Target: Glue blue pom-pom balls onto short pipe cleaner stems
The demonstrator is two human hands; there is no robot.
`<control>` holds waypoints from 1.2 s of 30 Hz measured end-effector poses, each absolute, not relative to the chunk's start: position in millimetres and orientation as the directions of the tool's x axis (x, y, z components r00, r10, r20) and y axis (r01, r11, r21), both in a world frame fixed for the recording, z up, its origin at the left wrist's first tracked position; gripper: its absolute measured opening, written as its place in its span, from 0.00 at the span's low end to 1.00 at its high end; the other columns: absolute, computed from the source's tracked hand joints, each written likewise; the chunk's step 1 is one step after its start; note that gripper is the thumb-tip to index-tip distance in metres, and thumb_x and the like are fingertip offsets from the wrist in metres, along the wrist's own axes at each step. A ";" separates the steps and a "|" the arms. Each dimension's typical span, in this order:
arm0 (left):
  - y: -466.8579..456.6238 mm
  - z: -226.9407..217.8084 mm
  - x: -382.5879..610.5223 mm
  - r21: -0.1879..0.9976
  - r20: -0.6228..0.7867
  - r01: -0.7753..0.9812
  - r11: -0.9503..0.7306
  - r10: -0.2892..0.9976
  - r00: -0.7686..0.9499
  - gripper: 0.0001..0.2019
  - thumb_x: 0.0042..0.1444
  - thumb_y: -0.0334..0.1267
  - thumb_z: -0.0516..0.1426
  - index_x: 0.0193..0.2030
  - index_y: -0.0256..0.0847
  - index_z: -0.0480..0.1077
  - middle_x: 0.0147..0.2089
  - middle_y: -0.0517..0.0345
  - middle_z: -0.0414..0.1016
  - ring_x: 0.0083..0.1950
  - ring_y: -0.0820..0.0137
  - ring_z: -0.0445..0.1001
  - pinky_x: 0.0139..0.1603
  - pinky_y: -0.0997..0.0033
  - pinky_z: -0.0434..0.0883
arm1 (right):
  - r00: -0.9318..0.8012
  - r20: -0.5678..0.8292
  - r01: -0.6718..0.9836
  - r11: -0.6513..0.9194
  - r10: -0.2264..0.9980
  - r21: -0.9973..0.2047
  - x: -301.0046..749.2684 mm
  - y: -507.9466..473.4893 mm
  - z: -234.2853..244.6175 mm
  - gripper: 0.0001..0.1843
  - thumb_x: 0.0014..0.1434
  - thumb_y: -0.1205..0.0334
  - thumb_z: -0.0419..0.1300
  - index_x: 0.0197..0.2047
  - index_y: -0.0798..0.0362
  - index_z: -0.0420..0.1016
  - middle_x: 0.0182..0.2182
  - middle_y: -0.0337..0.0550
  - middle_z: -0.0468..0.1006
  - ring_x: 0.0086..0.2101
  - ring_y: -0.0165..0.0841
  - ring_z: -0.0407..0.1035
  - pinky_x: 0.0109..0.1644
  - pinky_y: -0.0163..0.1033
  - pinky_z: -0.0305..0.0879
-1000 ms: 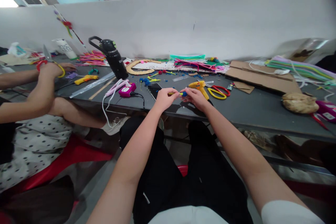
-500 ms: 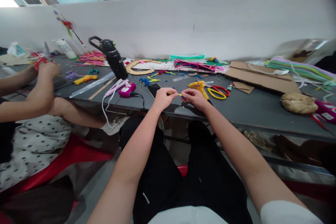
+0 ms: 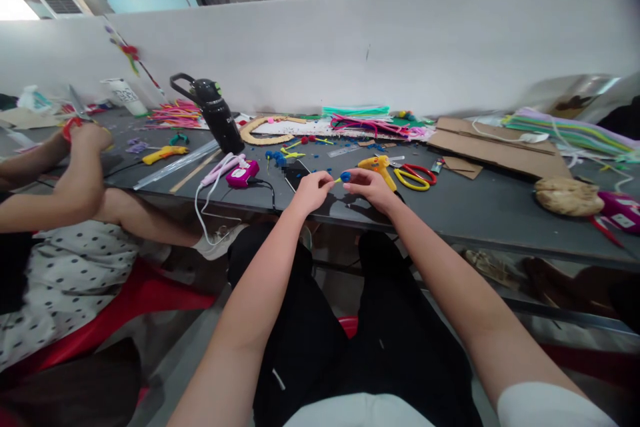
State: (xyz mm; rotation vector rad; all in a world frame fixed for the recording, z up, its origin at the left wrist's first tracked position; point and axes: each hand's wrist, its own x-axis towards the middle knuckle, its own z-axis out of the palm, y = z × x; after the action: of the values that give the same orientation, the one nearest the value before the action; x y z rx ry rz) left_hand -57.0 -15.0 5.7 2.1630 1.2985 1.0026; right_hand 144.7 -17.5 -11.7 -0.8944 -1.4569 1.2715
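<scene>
Above the table's front edge, my left hand [image 3: 313, 192] pinches a short yellow-green pipe cleaner [image 3: 337, 180] between thumb and fingertips. A small blue fuzzy ball [image 3: 345, 177] sits at its right end, and the fingers of my right hand [image 3: 371, 189] close on that ball, partly hiding it. Just behind my right hand lies a yellow glue gun [image 3: 376, 163], and beside it are scissors [image 3: 415, 177] with red and yellow handles. A dark phone [image 3: 296, 173] rests close to my left hand. More blue fuzzy pieces [image 3: 275, 157] lie beyond it.
A black bottle [image 3: 218, 117] stands left of centre, near a purple box [image 3: 243, 174] with cables. Pink pipe cleaners [image 3: 367, 125] and cardboard [image 3: 500, 145] lie toward the back. On the left, another person's hands [image 3: 90, 137] hold red-handled scissors.
The blue ball now shows between my fingertips, where before my right fingers mostly covered it. My left hand has shifted slightly lower. The other person's hands have moved a little left.
</scene>
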 end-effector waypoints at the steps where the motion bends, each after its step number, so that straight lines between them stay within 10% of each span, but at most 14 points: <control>1: -15.7 5.5 -55.8 0.645 0.378 0.578 -0.500 0.866 0.326 0.06 0.57 0.36 0.57 0.33 0.39 0.74 0.31 0.57 0.76 0.34 0.70 0.70 0.38 0.70 0.66 | -0.255 0.202 -0.055 0.195 0.946 -0.979 144.7 -17.7 -11.5 0.27 0.42 0.53 0.73 0.45 0.52 0.77 0.36 0.41 0.79 0.33 0.31 0.72 0.38 0.38 0.71; 7: -14.9 1.5 -49.6 0.556 0.441 0.583 -0.592 0.805 0.397 0.05 0.56 0.36 0.58 0.33 0.38 0.75 0.34 0.55 0.75 0.35 0.69 0.71 0.40 0.68 0.68 | -0.182 0.234 0.003 0.239 0.955 -0.971 142.8 -19.7 -9.4 0.22 0.42 0.50 0.72 0.40 0.52 0.77 0.35 0.41 0.79 0.33 0.33 0.72 0.39 0.39 0.71; 20: -23.6 12.8 -35.5 0.859 0.410 0.168 -0.485 0.845 0.344 0.22 0.53 0.31 0.61 0.56 0.36 0.69 0.47 0.46 0.78 0.46 0.66 0.78 0.50 0.63 0.75 | -0.093 0.636 0.428 0.607 0.766 -0.669 145.8 -21.6 -2.2 0.13 0.53 0.61 0.61 0.43 0.51 0.76 0.40 0.46 0.78 0.41 0.39 0.72 0.50 0.46 0.68; 36: -29.9 19.8 -29.6 0.586 0.607 0.428 -0.688 0.723 0.331 0.08 0.57 0.37 0.59 0.43 0.39 0.75 0.37 0.54 0.73 0.36 0.72 0.72 0.40 0.72 0.73 | -0.156 0.524 0.283 0.546 0.837 -0.789 146.3 -16.6 -16.0 0.13 0.55 0.58 0.61 0.43 0.47 0.81 0.43 0.43 0.81 0.45 0.40 0.73 0.52 0.47 0.69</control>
State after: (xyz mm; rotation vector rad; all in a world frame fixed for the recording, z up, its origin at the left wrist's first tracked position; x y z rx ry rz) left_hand -29.6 -29.9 19.8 2.2799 1.0272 1.2918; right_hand 146.3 -16.6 -16.0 -0.9454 -1.7075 0.6441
